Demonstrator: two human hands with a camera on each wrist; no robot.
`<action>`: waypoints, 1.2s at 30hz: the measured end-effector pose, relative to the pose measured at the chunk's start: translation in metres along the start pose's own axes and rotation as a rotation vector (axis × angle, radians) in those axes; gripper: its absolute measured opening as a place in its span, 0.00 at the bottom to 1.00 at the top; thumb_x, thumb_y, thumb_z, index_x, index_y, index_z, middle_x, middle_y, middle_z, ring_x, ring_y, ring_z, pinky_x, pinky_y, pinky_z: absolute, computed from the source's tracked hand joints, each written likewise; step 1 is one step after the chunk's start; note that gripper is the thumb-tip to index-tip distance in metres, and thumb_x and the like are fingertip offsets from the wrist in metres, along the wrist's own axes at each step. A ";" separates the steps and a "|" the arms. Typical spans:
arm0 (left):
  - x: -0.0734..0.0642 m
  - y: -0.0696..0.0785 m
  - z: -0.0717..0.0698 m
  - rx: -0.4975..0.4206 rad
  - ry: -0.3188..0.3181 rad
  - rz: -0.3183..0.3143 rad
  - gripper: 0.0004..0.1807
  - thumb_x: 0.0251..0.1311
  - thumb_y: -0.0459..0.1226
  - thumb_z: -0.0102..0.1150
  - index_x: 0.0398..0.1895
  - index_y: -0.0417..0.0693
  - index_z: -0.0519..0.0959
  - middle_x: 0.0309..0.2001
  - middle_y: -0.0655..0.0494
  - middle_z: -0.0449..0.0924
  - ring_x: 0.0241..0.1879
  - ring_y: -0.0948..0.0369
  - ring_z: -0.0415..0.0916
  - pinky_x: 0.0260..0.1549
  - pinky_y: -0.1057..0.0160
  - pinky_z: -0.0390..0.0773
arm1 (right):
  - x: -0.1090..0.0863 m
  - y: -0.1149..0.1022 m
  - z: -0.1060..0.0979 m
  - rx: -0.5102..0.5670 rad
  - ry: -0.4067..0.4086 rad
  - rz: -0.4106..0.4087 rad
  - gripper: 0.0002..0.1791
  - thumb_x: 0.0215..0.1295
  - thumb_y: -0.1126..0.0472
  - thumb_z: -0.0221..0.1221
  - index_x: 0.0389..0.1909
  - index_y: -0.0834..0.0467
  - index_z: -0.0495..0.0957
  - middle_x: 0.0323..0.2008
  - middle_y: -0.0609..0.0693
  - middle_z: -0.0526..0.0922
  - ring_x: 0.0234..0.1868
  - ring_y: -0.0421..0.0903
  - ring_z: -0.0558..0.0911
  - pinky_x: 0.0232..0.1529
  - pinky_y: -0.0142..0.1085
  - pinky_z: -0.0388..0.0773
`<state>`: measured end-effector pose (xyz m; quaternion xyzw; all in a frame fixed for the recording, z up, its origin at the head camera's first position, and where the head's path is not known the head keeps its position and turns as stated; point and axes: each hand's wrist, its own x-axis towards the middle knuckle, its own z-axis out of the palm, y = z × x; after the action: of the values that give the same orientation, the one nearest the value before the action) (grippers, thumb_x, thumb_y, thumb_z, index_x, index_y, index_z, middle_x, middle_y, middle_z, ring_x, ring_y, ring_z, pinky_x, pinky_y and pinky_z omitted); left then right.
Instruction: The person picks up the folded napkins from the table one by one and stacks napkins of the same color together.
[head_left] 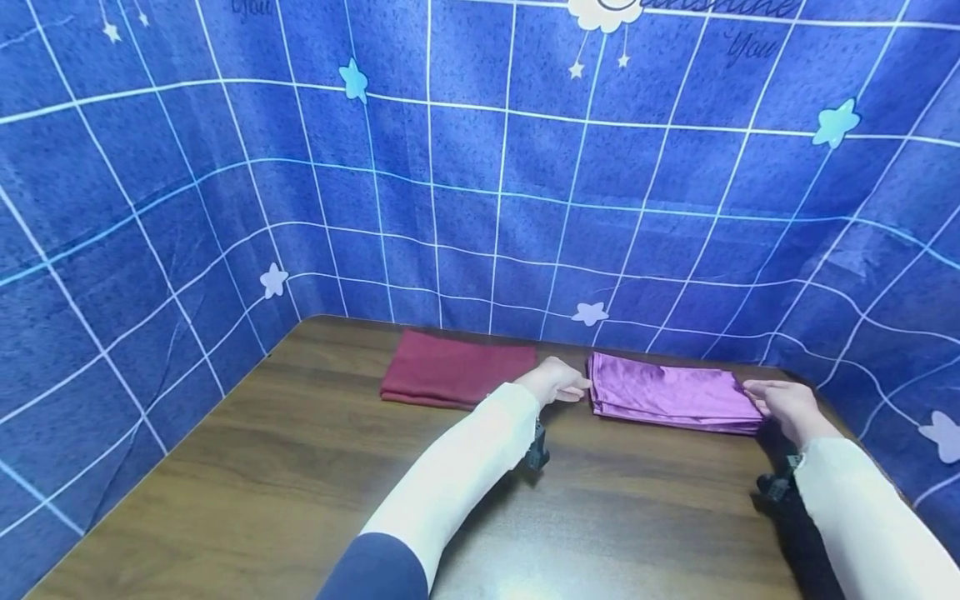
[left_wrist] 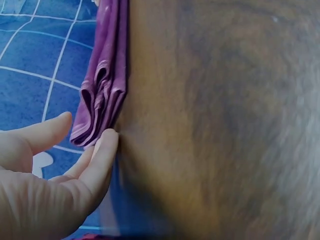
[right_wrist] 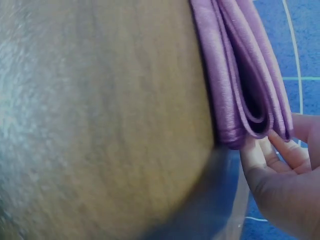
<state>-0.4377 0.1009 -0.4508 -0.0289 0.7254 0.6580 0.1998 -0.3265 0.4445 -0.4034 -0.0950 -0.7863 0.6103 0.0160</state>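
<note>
A folded purple satin cloth lies on the wooden table between the two hands, its layers stacked and the folded edges showing in both wrist views. At its left end is my left hand, fingers extended to the lower edge of the layers, with the thumb held apart above. My right hand is at the opposite end. In the right wrist view its fingers reach the ends of the folds, while the thumb tip is partly hidden behind the top layer.
A folded dark red cloth lies to the left, partly covered by the left hand and forearm. The brown wooden table ends at a blue curtain with white grid lines and stars, behind and on both sides.
</note>
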 end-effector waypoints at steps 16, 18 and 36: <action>-0.108 0.045 -0.032 0.042 -0.114 0.122 0.23 0.64 0.26 0.54 0.62 0.26 0.68 0.58 0.33 0.75 0.58 0.42 0.74 0.58 0.52 0.76 | 0.055 0.023 -0.035 0.241 -0.047 -0.041 0.16 0.69 0.61 0.56 0.24 0.41 0.84 0.25 0.39 0.86 0.27 0.34 0.85 0.30 0.26 0.83; -0.121 0.052 -0.039 0.052 -0.142 0.129 0.24 0.65 0.26 0.53 0.63 0.25 0.66 0.59 0.32 0.73 0.60 0.41 0.72 0.60 0.51 0.74 | 0.065 0.031 -0.040 0.262 -0.044 -0.056 0.14 0.68 0.61 0.58 0.26 0.42 0.84 0.25 0.40 0.86 0.27 0.34 0.85 0.29 0.27 0.83; -0.112 0.048 -0.064 -0.006 -0.175 0.199 0.27 0.64 0.28 0.55 0.66 0.29 0.64 0.61 0.32 0.72 0.60 0.42 0.73 0.56 0.55 0.78 | 0.017 -0.022 -0.008 0.234 -0.135 -0.110 0.10 0.67 0.63 0.59 0.30 0.45 0.82 0.27 0.41 0.87 0.30 0.36 0.86 0.33 0.28 0.84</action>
<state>-0.3657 0.0203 -0.3656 0.1000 0.7027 0.6766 0.1960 -0.3446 0.4496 -0.3816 -0.0078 -0.7132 0.7009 0.0074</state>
